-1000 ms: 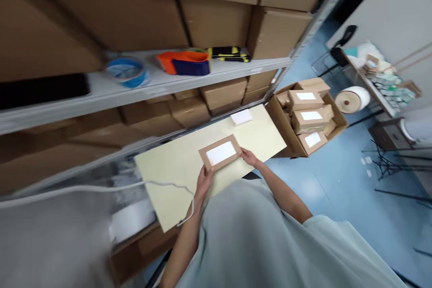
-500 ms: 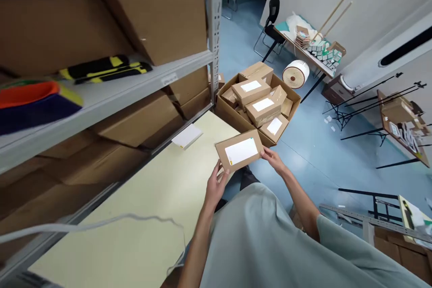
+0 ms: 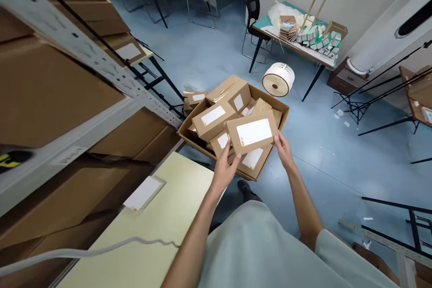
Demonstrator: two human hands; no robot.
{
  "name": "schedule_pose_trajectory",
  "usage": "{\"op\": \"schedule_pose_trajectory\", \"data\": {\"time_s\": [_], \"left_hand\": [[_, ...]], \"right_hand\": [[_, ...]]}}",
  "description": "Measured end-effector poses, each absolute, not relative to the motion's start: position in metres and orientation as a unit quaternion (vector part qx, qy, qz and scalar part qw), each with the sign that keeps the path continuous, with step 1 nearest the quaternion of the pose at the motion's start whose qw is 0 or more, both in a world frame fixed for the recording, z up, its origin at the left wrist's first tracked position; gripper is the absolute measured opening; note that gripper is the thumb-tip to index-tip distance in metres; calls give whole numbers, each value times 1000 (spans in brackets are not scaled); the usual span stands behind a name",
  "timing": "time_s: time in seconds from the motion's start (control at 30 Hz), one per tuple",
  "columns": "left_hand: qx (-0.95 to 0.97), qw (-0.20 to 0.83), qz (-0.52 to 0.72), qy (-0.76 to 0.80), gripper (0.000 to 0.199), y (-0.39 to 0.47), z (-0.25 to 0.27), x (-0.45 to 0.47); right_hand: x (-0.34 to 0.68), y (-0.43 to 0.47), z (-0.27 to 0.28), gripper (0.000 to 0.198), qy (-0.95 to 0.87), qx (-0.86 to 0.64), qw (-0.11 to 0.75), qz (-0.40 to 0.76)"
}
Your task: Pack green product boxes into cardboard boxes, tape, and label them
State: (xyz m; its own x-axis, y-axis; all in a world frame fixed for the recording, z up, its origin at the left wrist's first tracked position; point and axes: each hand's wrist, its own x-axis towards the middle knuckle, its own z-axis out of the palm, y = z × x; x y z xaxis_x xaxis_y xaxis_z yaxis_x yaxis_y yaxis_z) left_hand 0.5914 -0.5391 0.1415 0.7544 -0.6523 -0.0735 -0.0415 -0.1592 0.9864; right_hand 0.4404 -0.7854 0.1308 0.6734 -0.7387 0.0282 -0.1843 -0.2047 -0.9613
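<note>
A flat brown cardboard box with a white label on its top face is held between both hands. My left hand grips its near left corner, thumb on top. At the right edge, my right hand pinches it, with the fingertips partly hidden beneath. The held box is over the near side of a large open carton. Several labelled parcels fill that carton, among them a long one and a taller taped one.
A pale yellow table at left bears a stack of white labels and a grey cable. Metal shelving with large boxes rises on the left. Beyond the carton are a white fan and a cluttered table.
Both hands have carried the box forward from beside the yellow table to over the carton. The camera view has turned and moved closer to the carton.
</note>
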Motion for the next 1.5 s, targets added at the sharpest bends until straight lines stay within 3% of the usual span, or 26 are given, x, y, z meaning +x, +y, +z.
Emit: {"op": "schedule_pose_trajectory", "data": {"time_s": [0.23,0.4,0.6,0.8,1.0,1.3,1.5], "left_hand": [[693,593,-291,-289,83,-676,161,620],[743,577,-222,-257,73,-657,176,639],[801,584,-109,-70,38,-506,159,596],[804,577,-22,142,34,-393,143,498],[773,567,95,268,36,-332,156,432],[711,534,291,352,35,-248,194,301],[663,469,423,402,36,-192,218,182]], "right_hand": [[543,-947,168,85,271,-717,545,-340],[601,-963,175,92,269,-658,637,-299],[579,-843,166,65,170,-671,691,-205],[557,-702,157,39,74,-668,741,-2],[547,-593,169,36,-80,-662,722,184],[490,-444,233,37,-227,-675,653,257],[395,-340,239,43,-312,-654,601,337]]}}
